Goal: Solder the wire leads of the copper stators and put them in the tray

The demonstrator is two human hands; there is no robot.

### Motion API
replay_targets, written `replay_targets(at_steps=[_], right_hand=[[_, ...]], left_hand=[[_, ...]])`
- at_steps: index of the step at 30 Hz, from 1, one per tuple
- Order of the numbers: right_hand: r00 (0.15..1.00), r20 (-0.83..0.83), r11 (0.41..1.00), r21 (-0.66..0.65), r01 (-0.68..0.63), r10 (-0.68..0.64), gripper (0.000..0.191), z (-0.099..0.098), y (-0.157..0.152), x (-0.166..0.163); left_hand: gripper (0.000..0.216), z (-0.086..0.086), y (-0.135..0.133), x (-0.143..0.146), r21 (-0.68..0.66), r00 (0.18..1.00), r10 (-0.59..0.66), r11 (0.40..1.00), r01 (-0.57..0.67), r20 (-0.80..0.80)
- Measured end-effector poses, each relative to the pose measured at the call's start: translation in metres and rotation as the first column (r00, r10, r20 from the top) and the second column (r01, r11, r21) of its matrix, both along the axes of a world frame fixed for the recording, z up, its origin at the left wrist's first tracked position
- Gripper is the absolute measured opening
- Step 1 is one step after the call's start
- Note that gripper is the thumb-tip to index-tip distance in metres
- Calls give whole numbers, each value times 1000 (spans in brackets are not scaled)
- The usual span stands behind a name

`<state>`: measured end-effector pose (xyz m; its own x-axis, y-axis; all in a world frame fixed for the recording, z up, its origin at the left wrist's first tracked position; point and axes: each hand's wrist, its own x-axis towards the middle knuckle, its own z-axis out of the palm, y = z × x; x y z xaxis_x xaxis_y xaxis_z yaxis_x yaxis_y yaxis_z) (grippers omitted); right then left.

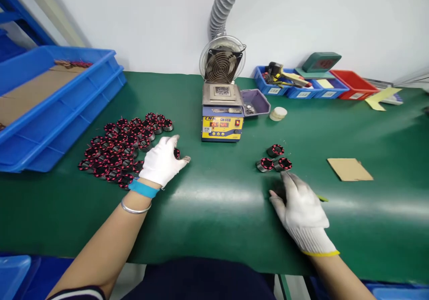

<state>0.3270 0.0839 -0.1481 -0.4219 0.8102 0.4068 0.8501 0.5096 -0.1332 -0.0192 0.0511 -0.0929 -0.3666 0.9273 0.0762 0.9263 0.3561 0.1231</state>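
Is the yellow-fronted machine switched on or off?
On: the machine shows glowing red digits on its front panel.

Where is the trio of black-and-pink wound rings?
In the head view, right of centre, the trio sits on the green tabletop, just beyond the white-gloved right hand and left of the flat brown cardboard.

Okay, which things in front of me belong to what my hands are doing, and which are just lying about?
Likely part of the job:
wound ring at the left hand
ring cluster beside it
three rings by the right hand
perhaps the digital-display unit

Seemingly just lying about:
cardboard piece
round white tub
red bin
yellow strip
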Motion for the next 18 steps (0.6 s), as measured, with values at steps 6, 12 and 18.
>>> replay_targets(at_steps=[6, 12, 18], right_hand=[[967, -191, 936, -275, -219, 170, 54, 15, -10, -64], [912, -309, 838, -392, -379, 269, 53, 9, 18, -138], [890, -318, 846, -321, -425, 327, 53, 0, 29, -134]], left_hand=[[66, -19, 6, 15, -45, 995, -61, 997, 65, 85], [87, -24, 5, 29, -95, 964, -111, 986, 137, 240], [79, -28, 6, 38, -2, 926, -303, 950, 312, 224]])
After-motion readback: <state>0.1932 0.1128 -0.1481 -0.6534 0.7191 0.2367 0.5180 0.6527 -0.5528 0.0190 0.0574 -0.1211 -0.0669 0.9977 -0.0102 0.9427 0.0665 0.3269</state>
